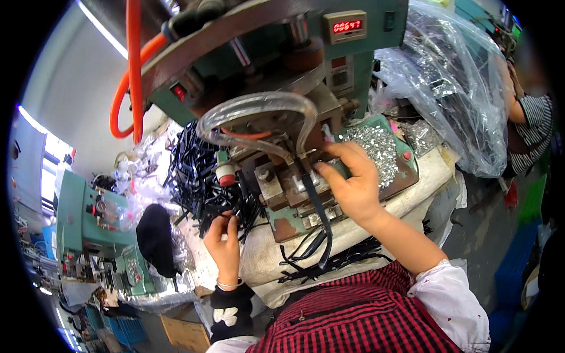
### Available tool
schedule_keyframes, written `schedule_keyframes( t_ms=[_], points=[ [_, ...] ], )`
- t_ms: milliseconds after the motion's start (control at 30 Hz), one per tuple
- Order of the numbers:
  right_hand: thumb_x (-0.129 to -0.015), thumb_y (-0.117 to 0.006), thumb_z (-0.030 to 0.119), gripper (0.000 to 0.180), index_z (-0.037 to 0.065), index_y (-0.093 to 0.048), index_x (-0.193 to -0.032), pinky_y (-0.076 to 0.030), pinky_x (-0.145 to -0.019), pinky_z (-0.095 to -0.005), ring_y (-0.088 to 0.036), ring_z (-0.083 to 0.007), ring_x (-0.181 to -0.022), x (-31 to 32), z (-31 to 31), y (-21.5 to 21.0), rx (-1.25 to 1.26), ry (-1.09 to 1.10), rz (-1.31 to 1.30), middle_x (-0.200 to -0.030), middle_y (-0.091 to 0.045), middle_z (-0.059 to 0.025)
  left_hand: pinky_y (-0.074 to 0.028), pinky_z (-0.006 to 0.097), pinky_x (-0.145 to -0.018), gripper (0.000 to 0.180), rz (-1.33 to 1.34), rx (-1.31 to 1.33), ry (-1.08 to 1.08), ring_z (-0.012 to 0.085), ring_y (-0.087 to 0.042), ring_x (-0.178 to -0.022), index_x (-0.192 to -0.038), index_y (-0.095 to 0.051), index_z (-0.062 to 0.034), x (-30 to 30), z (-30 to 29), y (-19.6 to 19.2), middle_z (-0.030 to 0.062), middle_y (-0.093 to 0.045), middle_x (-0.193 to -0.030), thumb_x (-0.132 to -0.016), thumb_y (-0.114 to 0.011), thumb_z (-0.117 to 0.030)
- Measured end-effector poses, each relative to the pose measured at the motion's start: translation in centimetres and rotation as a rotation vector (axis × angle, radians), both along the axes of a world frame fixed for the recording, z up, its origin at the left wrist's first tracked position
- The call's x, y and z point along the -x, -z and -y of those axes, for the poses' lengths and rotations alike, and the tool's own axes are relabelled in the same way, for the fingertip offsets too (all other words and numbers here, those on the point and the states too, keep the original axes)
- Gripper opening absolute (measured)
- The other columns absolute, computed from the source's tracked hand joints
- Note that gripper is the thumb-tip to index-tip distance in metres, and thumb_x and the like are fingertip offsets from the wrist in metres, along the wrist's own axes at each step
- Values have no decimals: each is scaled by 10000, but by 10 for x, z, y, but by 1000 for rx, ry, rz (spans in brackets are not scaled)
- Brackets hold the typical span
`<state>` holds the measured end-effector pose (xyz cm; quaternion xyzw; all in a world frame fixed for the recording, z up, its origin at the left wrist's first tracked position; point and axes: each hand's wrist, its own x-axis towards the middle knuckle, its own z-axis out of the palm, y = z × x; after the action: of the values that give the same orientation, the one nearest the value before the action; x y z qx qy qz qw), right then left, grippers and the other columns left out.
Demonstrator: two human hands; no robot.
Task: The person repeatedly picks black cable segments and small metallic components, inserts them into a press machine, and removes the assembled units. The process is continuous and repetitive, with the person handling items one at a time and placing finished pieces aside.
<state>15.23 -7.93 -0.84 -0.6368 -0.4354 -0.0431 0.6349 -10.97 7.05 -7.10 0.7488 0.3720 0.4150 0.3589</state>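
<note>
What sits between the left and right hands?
In the head view: the metal fixture on the green base, and the black strap running over it.

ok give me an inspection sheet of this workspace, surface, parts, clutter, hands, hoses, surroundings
surface: creased pale cloth in front of the green press
job's things: black strip runs from the metal tooling toward the person
clutter: tangled black pile left of the tooling; silver bits on its right
left hand: fingers bunched at the pile's near edge; grip unclear
right hand: thumb and fingers at the tooling; grip unclear
cables: orange hose hangs upper left; transparent tube loops above the tooling
surroundings: second green machine left; another person's striped sleeve right
</note>
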Motion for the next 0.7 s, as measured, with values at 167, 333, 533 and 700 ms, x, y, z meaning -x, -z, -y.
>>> schedule_keyframes(
  t_ms=[167, 333, 533, 700],
  points=[
    [-796, -724, -17, 470, -14, -596, -1249, -494, -843, -292, -616, -165, -885, 15, -7, 1, -90, -162, -421, -983, -633, -83, -487, 209, -615, 68, 425, -87, 95, 114, -608, -739, -968, -623, 11, -48, 31, -61, 130, -697, -952, -994, -575, -30],
    [-788, -712, -23, 552, -23, -531, -1309, -505, -839, -313, -633, -172, -923, 15, -8, -23, 37, -247, -380, -972, -649, -79, -543, 249, -732, 113, 445, -238, 273, 201, -674, -840, -1015, -636, 56, -88, 34, -143, 176, -699, -988, -903, -648, 72],
    [-835, -635, -7, 514, -1, -549, -1342, -501, -901, -320, -642, -206, -1023, 17, 26, -49, 91, -466, -698, -1101, -681, -108, -570, 289, -638, 71, 440, -358, 352, 211, -673, -707, -995, -624, 40, -77, 35, -130, 178, -706, -912, -948, -627, -13],
    [-781, -736, 133, 301, 73, -725, -1076, -466, -1008, -463, -556, -365, -1226, -43, 61, 15, 513, 313, 339, -1214, -638, -190, -595, 352, -727, 180, 90, -747, 463, 287, -725, -812, -932, -718, 10, -85, 72, -105, 169, -724, -914, -769, -790, 38]
  ],
)
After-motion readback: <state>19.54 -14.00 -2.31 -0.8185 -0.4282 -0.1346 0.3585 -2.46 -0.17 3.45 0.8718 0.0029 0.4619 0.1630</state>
